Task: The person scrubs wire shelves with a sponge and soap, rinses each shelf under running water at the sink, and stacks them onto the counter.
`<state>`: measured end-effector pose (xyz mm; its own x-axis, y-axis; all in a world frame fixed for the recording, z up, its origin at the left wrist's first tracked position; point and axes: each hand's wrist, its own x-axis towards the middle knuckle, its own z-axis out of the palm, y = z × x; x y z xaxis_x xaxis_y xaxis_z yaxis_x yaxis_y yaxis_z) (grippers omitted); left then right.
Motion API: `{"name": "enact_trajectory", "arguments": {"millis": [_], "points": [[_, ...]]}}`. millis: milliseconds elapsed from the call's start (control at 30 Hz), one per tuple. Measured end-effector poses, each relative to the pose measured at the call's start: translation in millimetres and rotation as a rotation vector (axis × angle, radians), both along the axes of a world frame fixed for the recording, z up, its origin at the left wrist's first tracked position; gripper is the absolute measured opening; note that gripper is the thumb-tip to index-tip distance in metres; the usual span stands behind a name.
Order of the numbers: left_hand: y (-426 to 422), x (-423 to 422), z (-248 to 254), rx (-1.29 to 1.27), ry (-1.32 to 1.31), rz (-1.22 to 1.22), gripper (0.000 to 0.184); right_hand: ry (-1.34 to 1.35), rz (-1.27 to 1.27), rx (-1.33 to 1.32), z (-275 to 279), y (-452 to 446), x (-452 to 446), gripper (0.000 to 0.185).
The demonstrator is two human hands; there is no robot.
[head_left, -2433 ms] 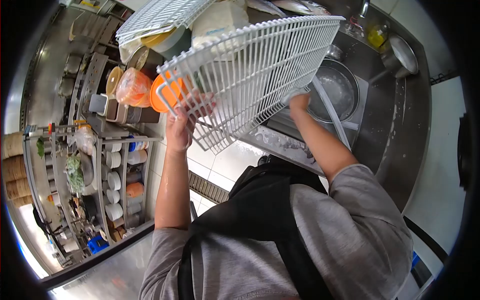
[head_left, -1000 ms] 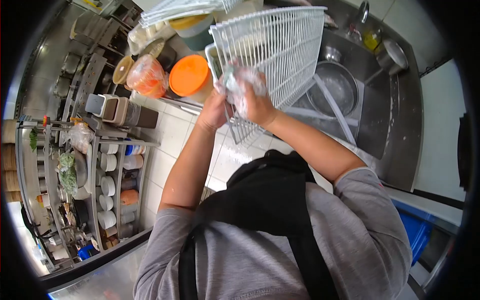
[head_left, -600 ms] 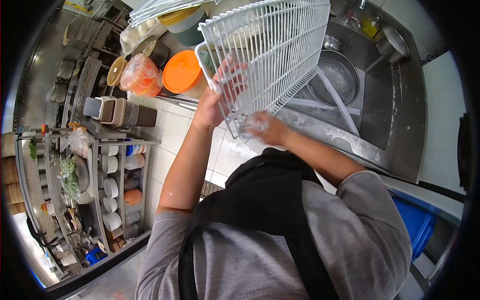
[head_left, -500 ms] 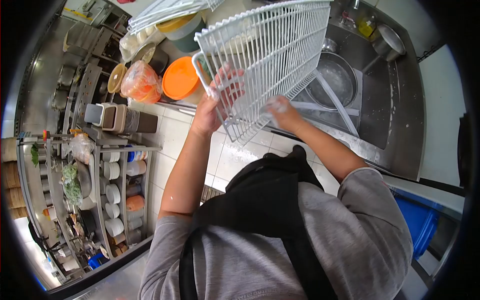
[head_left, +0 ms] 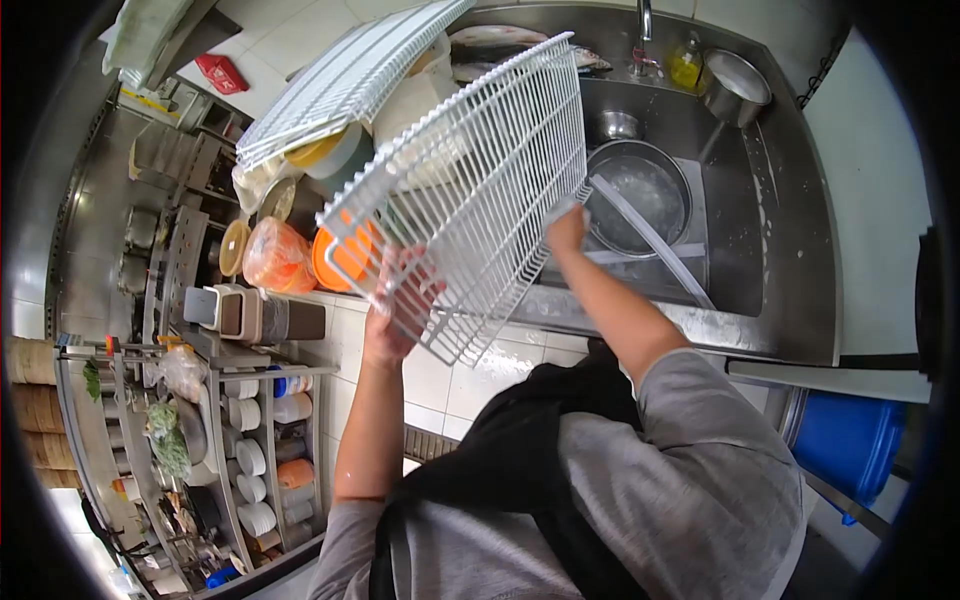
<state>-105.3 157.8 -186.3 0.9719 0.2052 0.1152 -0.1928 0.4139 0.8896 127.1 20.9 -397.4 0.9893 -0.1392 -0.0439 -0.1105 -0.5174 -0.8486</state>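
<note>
My left hand (head_left: 400,295) is closed on the near left end of a white wire shelf rack (head_left: 480,165), which is tilted up in front of me. Some of its fingers show through the wires. My right hand (head_left: 568,230) is closed around a pale, wet scrubbing pad (head_left: 562,208) and presses it to the rack's right edge. Fingers and pad are partly blurred. Just beyond the right hand, a round metal pan (head_left: 640,190) with cloudy water sits in the sink (head_left: 735,215). A pale strip (head_left: 650,240) leans across the pan's rim.
More white wire racks (head_left: 350,80) lie over containers at the back left. An orange lid (head_left: 335,262) and a bagged orange item (head_left: 278,256) are near the rack. A faucet (head_left: 645,45), yellow soap bottle (head_left: 686,62) and metal pot (head_left: 735,85) line the sink's back.
The rack has moved left and lower in view, still in my left hand. My right hand has slid along the rack's lower edge to its far right side. More of the sink's back shows.
</note>
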Motion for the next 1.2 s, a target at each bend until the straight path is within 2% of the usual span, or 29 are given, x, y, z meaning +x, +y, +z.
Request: {"name": "enact_trajectory", "arguments": {"millis": [33, 100, 167, 200, 233, 300, 333, 367, 400, 467, 500, 533, 600, 633, 667, 733, 800, 867, 933, 1000, 1033, 1067, 1133, 1167, 1200], "points": [[0, -1, -1, -0.027, -0.024, -0.017, 0.083, 0.029, -0.082, 0.021, -8, -3, 31, 0.031], [1, -3, -1, -0.040, -0.062, -0.030, 0.079, 0.138, -0.088, 0.450, -12, -18, 89, 0.018], [2, -6, 0, -0.105, -0.030, -0.026, 0.070, 0.176, -0.278, 0.628, 18, -23, 125, 0.008], [2, -7, 1, -0.096, -0.039, -0.022, 0.070, 0.057, -0.378, 0.829, 46, -20, 139, 0.008], [2, -8, 2, -0.104, -0.017, -0.033, 0.068, 0.036, -0.289, 0.801, 79, -25, 156, 0.012], [-1, -9, 5, -0.117, 0.009, -0.033, 0.066, -0.107, -0.235, 0.786, 94, -18, 219, 0.030], [0, -9, 4, -0.105, 0.018, -0.029, 0.068, -0.127, -0.002, 0.887, 98, -20, 257, 0.036], [1, -8, 3, -0.094, 0.016, -0.031, 0.067, -0.215, 0.169, 0.926, 135, -23, 260, 0.031], [1, -8, 3, -0.085, 0.014, -0.031, 0.067, -0.225, 0.182, 0.924, 155, -29, 263, 0.031], [-2, -9, 4, -0.088, 0.011, -0.008, 0.066, -0.123, 0.598, 0.891, 184, -38, 267, 0.029], [-3, -11, 4, -0.089, 0.025, 0.012, 0.065, 0.024, 0.633, 0.942, 185, -42, 269, 0.028], [-3, -14, 2, -0.092, 0.009, 0.017, 0.065, 0.014, 0.645, 0.935, 185, -44, 271, 0.028], [1, -19, -5, -0.099, 0.017, 0.101, 0.063, 0.231, 0.636, 1.133, 185, -49, 270, 0.028], [3, -21, -3, -0.071, 0.012, 0.104, 0.063, 0.227, 0.565, 1.182, 190, -55, 260, 0.028], [2, -25, -1, -0.010, 0.023, 0.125, 0.055, 0.234, 0.576, 1.167, 193, -66, 255, 0.028], [-5, -31, 1, -0.074, 0.034, 0.361, 0.044, 0.279, 0.541, 1.267, 193, -95, 249, 0.030], [-3, -31, -4, 0.136, 0.023, 0.469, 0.031, 0.228, 0.463, 1.363, 200, -123, 231, 0.031], [-9, -30, -14, 0.316, -0.024, 0.611, 0.034, 0.187, 0.338, 1.445, 231, -146, 191, 0.029], [-29, -26, -23, 0.247, 0.032, 0.732, 0.033, 0.175, 0.276, 1.487, 230, -176, 176, 0.030], [-64, -5, -23, 0.025, -0.013, 1.267, 0.034, 0.112, 0.185, 1.482, 221, -201, 168, 0.031], [-63, -9, -49, 0.301, 0.144, 1.388, 0.039, 0.116, 0.270, 1.496, 214, -219, 164, 0.033], [-68, -15, -47, 0.148, 0.169, 1.190, 0.043, 0.119, 0.354, 1.510, 207, -234, 158, 0.035], [-86, -10, -28, -0.232, 0.202, 1.216, 0.038, 0.062, 0.271, 1.473, 216, -249, 133, 0.038], [-96, -11, -11, -0.322, 0.249, 1.142, 0.030, 0.010, 0.420, 1.500, 211, -260, 130, 0.040], [-97, -17, -3, -0.426, 0.274, 1.045, 0.033, 0.018, 0.426, 1.489, 214, -264, 124, 0.040]]}}
